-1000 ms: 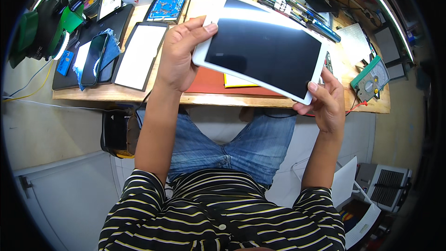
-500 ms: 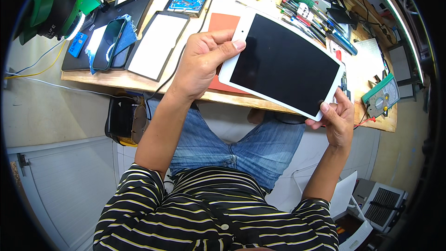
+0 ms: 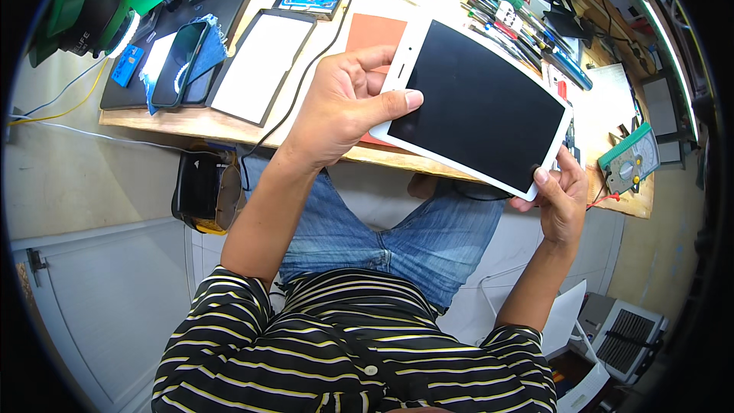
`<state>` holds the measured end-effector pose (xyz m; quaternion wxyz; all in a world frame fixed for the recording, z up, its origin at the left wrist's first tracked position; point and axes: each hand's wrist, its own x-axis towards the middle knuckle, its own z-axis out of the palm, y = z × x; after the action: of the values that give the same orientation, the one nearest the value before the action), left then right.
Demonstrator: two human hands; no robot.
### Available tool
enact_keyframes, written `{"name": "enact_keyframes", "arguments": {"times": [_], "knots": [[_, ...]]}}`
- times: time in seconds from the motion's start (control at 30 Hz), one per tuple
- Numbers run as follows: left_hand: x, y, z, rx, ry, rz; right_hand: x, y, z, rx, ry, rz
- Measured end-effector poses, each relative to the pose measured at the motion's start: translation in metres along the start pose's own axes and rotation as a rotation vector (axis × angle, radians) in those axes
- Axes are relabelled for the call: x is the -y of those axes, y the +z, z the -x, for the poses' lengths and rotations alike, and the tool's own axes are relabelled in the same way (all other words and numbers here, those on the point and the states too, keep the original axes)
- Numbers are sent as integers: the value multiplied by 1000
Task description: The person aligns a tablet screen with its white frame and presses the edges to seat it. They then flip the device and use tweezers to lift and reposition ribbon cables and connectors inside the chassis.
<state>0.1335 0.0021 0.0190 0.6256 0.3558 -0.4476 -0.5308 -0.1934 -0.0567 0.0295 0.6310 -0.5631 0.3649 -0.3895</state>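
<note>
A tablet [image 3: 478, 111] with a white border and a dark screen is held slantwise above the front of the workbench, screen up. My left hand [image 3: 348, 103] grips its left end, thumb lying on the white border and reaching onto the screen's edge, other fingers behind. At the lower right corner, my right hand [image 3: 560, 191] pinches it with the thumb on the front and the fingers underneath. A small dark slot shows on the border beside my left thumb. An orange-red mat [image 3: 375, 35] lies under the tablet, partly covered by it.
To the left on the wooden workbench [image 3: 229, 124] are a white sheet in a dark tray [image 3: 264, 61], a phone [image 3: 180, 61] on blue cloth and a green microscope [image 3: 73, 19]. Pens and tools [image 3: 512, 27] crowd the far right, with a multimeter [image 3: 631, 161] nearer. A black cable [image 3: 306, 80] crosses the bench.
The tablet has shifted slightly right and its tilt has altered a little. My left thumb has slid farther in over the border, and the slot beside it shows now.
</note>
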Motion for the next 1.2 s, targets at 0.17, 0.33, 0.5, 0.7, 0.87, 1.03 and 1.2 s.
{"name": "enact_keyframes", "arguments": {"times": [0.17, 0.33, 0.5, 0.7, 0.87, 1.03, 1.2], "knots": [[-3, 2, 2, 0, -39, 48, -2, 0, 1, -21, 10, 21], [0, 3, 3, 2, -45, 57, -1, -2, 2, -12, 2, 30], [3, -4, 1, -7, -146, 220, 2, -3, 1, -30, 2, 33], [5, -11, 1, 20, -96, 356, 2, -4, 0, -58, -1, 45], [0, -7, 2, 13, -116, 284, 2, -4, 1, -65, -7, 63], [-3, 3, 2, -34, -74, 55, 5, -4, 1, -48, 2, 61], [2, 3, 0, -103, -116, 68, 9, -1, 0, -40, 22, 64]]}}
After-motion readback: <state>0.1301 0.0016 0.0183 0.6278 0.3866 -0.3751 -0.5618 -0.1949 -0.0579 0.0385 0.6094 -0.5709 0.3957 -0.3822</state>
